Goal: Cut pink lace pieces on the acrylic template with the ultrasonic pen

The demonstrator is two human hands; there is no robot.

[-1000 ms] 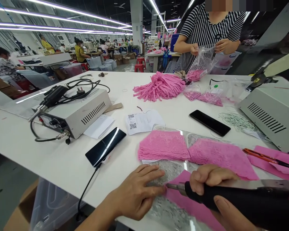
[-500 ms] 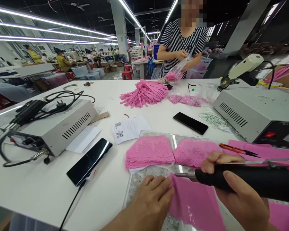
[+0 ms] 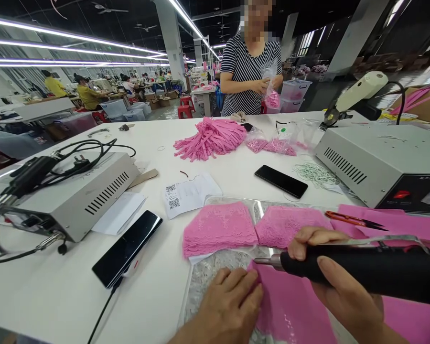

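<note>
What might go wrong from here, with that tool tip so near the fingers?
The left hand rests on the pink fabric right by the metal tip of the black tool, so a slip might catch a finger. The orange-handled snips lie just beyond the right hand, which grips the tool; a sweep might knock them.

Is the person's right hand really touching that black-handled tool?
Touching. The head view shows it: the right hand grips the black-handled tool, thumb pressed along its side and fingers over its top near the metal nose.
</note>
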